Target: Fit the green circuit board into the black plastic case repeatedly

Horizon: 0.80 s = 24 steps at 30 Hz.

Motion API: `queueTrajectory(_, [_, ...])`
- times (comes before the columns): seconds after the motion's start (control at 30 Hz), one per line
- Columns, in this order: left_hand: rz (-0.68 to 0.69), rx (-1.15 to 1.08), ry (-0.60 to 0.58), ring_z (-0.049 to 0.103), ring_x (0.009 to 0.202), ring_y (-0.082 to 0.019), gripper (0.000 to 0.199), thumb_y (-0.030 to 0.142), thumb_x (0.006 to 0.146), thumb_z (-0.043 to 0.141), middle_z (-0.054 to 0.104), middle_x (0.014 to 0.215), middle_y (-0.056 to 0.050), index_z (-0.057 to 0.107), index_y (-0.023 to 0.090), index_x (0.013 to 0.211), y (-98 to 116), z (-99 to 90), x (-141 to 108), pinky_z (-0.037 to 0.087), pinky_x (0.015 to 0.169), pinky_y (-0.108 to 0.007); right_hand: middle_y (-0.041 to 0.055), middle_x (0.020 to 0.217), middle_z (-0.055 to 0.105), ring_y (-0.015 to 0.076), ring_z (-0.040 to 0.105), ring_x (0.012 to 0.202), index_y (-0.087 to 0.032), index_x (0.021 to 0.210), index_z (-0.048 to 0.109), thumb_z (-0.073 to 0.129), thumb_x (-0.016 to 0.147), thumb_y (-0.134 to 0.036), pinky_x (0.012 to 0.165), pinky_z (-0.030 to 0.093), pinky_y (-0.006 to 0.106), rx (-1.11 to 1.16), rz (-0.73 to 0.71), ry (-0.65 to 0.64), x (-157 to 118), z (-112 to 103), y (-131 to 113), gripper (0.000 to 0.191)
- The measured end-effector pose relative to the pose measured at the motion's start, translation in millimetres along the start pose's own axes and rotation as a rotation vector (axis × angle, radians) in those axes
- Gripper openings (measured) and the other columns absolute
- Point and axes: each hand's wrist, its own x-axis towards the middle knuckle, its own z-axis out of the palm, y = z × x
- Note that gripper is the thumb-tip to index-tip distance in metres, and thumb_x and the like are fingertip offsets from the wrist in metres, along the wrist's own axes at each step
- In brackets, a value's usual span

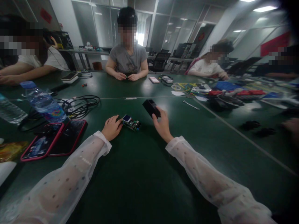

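A small green circuit board (pixel 134 124) with a little screen at its left end is at the middle of the dark green table. The fingers of my left hand (pixel 112 127) are closed at the board's left edge, by the screen. To the right of the board, my right hand (pixel 163 124) grips a black rectangular case (pixel 150 107) between thumb and fingers, tilted and apart from the board. A recess or opening seems to show on its upper face. The case's lower right part is hidden by my fingers.
Left of my arm lie phones in pink-red cases (pixel 67 138), a water bottle (pixel 45 102) and coiled black cables (pixel 85 104). A wrench (pixel 191 105) lies right of the case. Tangled wires and bags (pixel 233 93) cover the far right. A person (pixel 128 59) sits opposite; others sit at both sides.
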Motion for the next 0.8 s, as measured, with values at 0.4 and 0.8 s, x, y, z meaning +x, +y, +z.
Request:
queueTrajectory(0.4, [-0.011,-0.019,0.025,0.041,0.135,-0.033,0.043,0.038,0.095,0.041,0.046,0.145,-0.016,0.052,0.018,0.132,-0.2,3.8,0.3,0.033,0.109,-0.053,0.0101,0.122,0.05,0.0239,0.053,0.113,-0.026,0.138,0.043,0.054,0.091,-0.023,0.099,0.048,0.045,0.179,-0.177,-0.43,-26.5,12.6,-61.4,0.049])
queueTrajectory(0.8, [-0.027,-0.143,0.064,0.042,0.133,-0.032,0.071,0.036,0.092,0.046,0.049,0.141,-0.018,0.016,0.015,0.152,1.0,0.4,-1.6,0.032,0.108,-0.052,0.0071,0.121,0.053,0.021,0.056,0.11,-0.029,0.137,0.045,0.056,0.091,-0.021,0.097,0.05,0.044,0.212,-0.127,-0.564,-23.1,15.3,-54.5,0.049])
